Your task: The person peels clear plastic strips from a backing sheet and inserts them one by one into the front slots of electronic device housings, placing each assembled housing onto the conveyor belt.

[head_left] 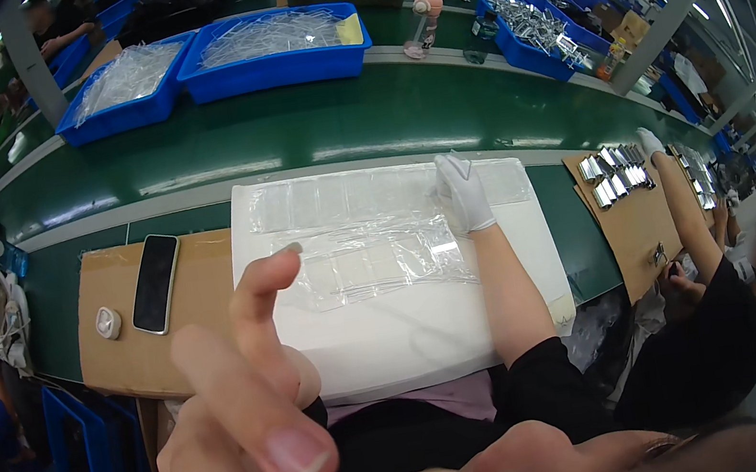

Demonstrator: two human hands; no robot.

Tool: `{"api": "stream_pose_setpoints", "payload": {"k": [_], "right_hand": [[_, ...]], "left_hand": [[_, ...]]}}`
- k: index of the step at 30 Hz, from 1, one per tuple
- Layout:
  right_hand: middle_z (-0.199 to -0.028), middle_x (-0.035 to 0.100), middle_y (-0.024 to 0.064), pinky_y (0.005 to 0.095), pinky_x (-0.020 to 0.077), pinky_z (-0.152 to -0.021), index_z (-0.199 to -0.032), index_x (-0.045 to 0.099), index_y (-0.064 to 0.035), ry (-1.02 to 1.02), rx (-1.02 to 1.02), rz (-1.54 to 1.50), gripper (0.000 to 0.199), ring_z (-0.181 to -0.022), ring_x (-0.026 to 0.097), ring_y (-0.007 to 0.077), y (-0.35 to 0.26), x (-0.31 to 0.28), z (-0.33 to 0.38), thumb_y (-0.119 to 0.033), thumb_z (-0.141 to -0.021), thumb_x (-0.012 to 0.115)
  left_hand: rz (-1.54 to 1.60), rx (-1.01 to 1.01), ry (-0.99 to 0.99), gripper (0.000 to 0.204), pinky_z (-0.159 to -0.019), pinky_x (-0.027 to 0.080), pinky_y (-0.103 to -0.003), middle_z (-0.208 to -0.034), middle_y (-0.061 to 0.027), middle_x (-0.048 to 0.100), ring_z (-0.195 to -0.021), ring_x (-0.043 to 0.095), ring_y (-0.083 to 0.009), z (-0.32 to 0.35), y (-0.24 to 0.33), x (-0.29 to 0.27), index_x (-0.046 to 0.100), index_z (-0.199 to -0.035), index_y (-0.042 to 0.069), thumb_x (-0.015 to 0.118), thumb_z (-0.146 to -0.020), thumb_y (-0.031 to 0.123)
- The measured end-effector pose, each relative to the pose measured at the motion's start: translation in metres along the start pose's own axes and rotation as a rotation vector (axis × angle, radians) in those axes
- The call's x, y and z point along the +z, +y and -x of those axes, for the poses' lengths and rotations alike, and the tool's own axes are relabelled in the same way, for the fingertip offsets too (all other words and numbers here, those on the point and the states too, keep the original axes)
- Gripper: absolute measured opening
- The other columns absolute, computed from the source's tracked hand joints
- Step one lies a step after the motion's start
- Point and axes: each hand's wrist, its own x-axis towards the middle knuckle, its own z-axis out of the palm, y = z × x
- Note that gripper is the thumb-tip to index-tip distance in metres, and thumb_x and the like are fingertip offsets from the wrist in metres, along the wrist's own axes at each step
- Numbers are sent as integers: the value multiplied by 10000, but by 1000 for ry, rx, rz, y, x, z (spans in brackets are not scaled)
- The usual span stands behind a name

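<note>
My left hand (248,399) is bare and looms large near the camera, above the front left of the white padded board (383,341). Its fingers are apart and bent, and nothing is in them. A white glove covers my right hand (465,195), which rests at the board's far right with its fingers drawn together. Whether they pinch anything is hidden. Beside that hand lie clear plastic bags (373,266), with thin strips among them. Along the board's far edge runs a row of flat clear plastic pieces (325,199), reaching under the glove.
Left of the board, a phone (156,285) and a small white case (108,322) lie on cardboard (98,270). Blue bins (278,74) of clear parts stand beyond, near a pink bottle (426,17). At right, a co-worker's gloved hand (651,143) is by metal parts (616,174).
</note>
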Motion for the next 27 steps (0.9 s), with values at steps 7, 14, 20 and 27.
{"api": "stream_pose_setpoints", "payload": {"k": [7,14,20,27], "right_hand": [[-716,503,-22,254,486,-616,-854,615,-81,20,1,-11,178,-628,433,65,2,10,-3,-210,-976,612],[-709,498,-23,263,503,-632,-848,614,-77,67,-27,25,180,-630,435,68,-1,9,1,-208,-972,614],[-689,489,-25,267,511,-638,-839,610,-75,59,0,-8,186,-622,433,70,-3,3,0,-206,-970,615],[-669,480,-29,264,519,-644,-838,605,-73,-38,-49,2,196,-604,423,68,-3,-10,-4,-216,-972,615]], "left_hand": [[63,24,76,126,-1064,15,-667,-1031,195,567,-1098,374,-90,-16,-21,-5,733,-992,391,644,-903,379],[265,59,51,99,-1026,160,-602,-988,161,589,-982,420,-91,-24,-32,9,743,-955,339,661,-899,329],[414,127,-3,81,-993,284,-547,-951,132,608,-882,459,-92,-43,-40,22,752,-924,294,676,-896,285],[578,169,-5,69,-954,429,-482,-908,97,630,-766,505,-92,-54,-50,27,762,-887,242,694,-893,235]]}}
